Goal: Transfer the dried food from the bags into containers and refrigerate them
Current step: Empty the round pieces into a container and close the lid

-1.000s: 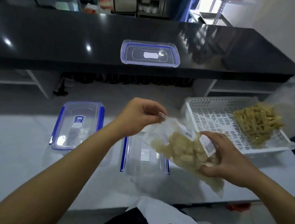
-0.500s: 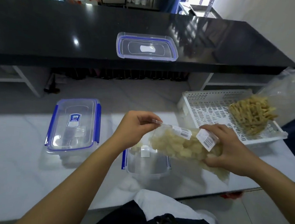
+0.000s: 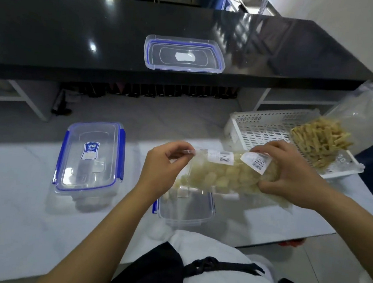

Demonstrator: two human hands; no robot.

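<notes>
The left hand [image 3: 163,162] pinches the open end of the bag of pale dried pieces [image 3: 225,175] and the right hand [image 3: 291,173] grips its other end, so the bag lies sideways just above the open container [image 3: 186,209], mouth toward the left.

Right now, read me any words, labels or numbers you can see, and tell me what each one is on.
"BYU": blue sticker on the closed container's lid; smaller print under it is unreadable.
Two barcode labels on the bag of pale dried food: too blurred.
White patch on the loose lid: nothing legible.
</notes>
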